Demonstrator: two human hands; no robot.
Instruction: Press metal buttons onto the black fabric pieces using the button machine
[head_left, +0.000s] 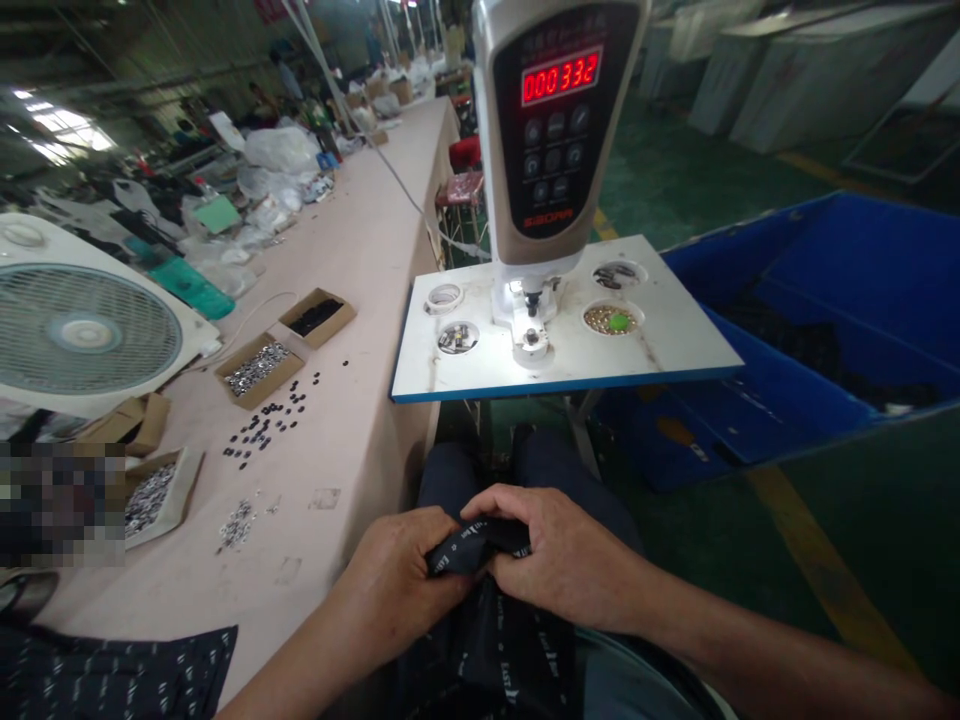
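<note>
A dark fabric piece (517, 650) printed with white lettering lies over my lap, its upper edge bunched between both hands. My left hand (397, 570) pinches the fold from the left, thumb on top. From the right, my right hand (551, 545) grips the same fold with thumb and fingers. Ahead of my knees stands a snap-fastening machine (559, 130) with a lit red display reading 000332. Its small white table (480, 375) has round wells with metal parts (457, 338) and brass-coloured snaps (600, 320), and a green piece lies among the snaps.
On the long table (397, 230) at left are cardboard boxes of metal parts (259, 370), scattered black discs (270, 420), a box fan (90, 320) and more printed fabric (120, 675). A blue bin (795, 240) stands on the right. Plastic bags (281, 155) lie farther back.
</note>
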